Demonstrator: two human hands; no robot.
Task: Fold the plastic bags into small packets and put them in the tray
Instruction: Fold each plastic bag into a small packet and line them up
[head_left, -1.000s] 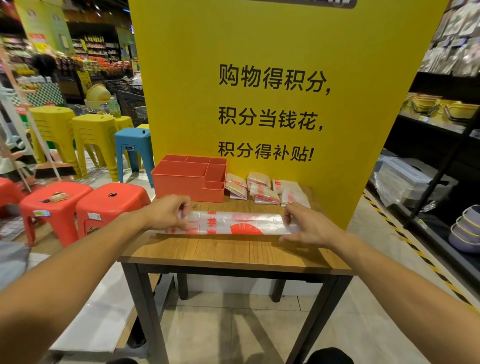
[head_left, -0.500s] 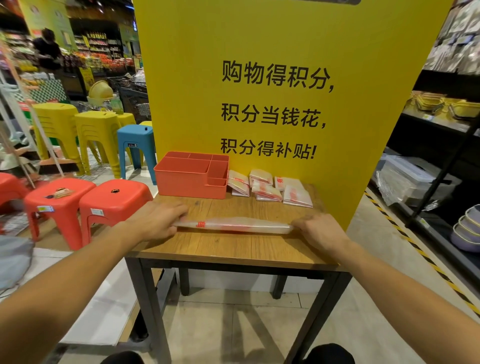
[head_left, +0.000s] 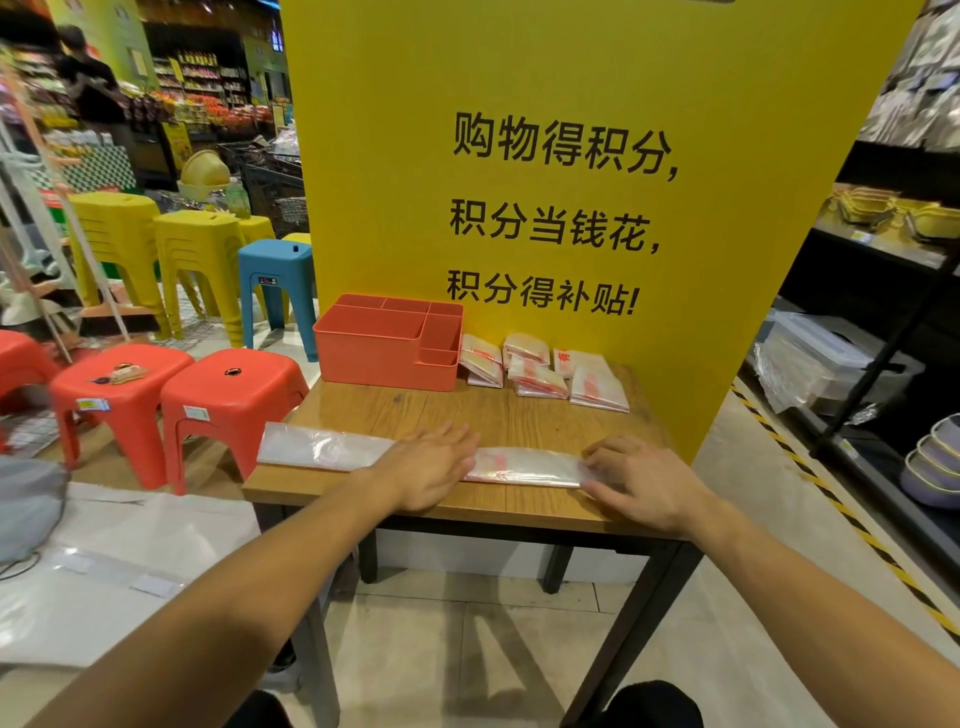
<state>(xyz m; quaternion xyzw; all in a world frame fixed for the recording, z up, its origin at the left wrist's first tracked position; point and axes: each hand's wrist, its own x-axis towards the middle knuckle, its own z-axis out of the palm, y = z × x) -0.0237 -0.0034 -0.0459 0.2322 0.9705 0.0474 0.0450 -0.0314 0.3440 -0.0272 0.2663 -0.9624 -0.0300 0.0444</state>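
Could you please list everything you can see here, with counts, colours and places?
plastic bag: one, clear with red print, a long strip along the table's near edge
folded packets: about five, clear and red, back right of the table
tray: one, orange-red, divided, back left of the table
table: one, brown wood, centre
sign board: one, yellow with black characters, behind the table
stools: several, red, yellow and blue, at left
left hand: one, flat on the strip's middle
right hand: one, resting on the strip's right end
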